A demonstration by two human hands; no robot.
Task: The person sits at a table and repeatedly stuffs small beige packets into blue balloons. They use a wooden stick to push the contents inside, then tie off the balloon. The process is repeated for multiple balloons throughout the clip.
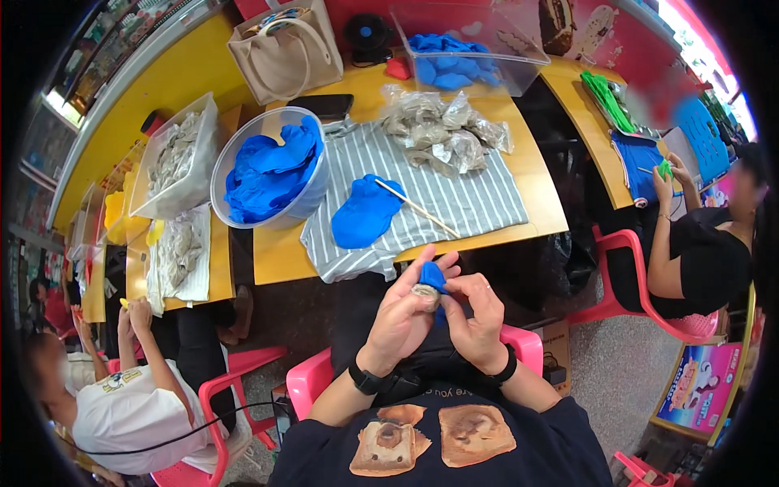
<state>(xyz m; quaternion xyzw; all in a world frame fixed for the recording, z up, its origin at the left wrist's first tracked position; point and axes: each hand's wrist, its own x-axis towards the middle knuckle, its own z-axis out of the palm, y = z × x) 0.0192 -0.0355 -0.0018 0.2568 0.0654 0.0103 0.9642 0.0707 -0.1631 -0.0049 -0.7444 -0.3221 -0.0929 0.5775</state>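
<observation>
In front of my chest, my left hand (398, 316) grips a small beige-grey lump, its thumb pressed along it and its other fingers partly stretched out behind. Over the top of this lump sits a soft, thin blue piece (432, 277). My right hand (477, 315) pinches the blue piece's lower edge with thumb and fingertips. Just beyond my hands, on a striped grey cloth (495, 191), lies a flat heap of similar blue pieces (367, 213). A thin wooden stick (418, 209) rests partly on that heap, slanting toward me.
A round clear tub (312, 195) of blue pieces stands left, crumpled beige pieces in clear plastic (446, 134) at the cloth's back. Behind are a clear bin (523, 73), a beige bag (284, 57) and a small fan (367, 36). Other people sit at tables on both sides.
</observation>
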